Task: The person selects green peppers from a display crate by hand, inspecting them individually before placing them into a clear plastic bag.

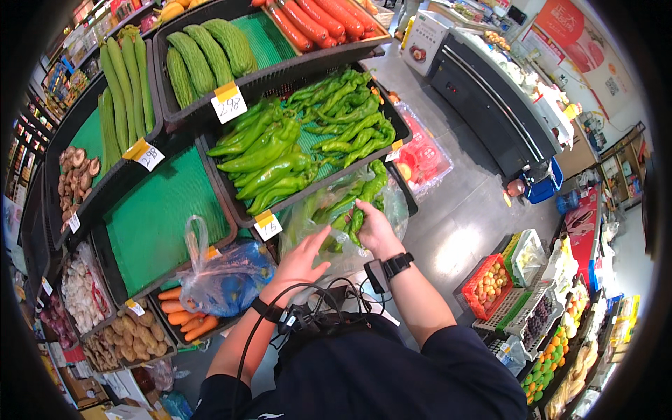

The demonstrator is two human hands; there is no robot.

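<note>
A clear plastic bag point(397, 202) with long green peppers point(344, 202) in it lies in front of me, against the near edge of a black crate point(315, 185). My right hand point(379, 231) has its thumb and fingers around a wrinkled green pepper point(356, 223) over the bag. At the bag's near left side is my left hand point(300, 262), its fingers spread and nothing visible between them. Inside the crate are smooth green peppers point(281, 160) on the left and thinner, wrinkled ones point(357, 118) on the right. Plastic film partly blurs the bag's contents.
Left of my hands, a knotted plastic bag point(226, 278) with blue contents rests above carrots point(184, 315). Beyond are bitter melons point(210, 60), packaged sausages point(320, 23), loofahs point(123, 94) and mushrooms point(77, 178). A black counter point(483, 100) and fruit crates point(485, 289) stand to the right.
</note>
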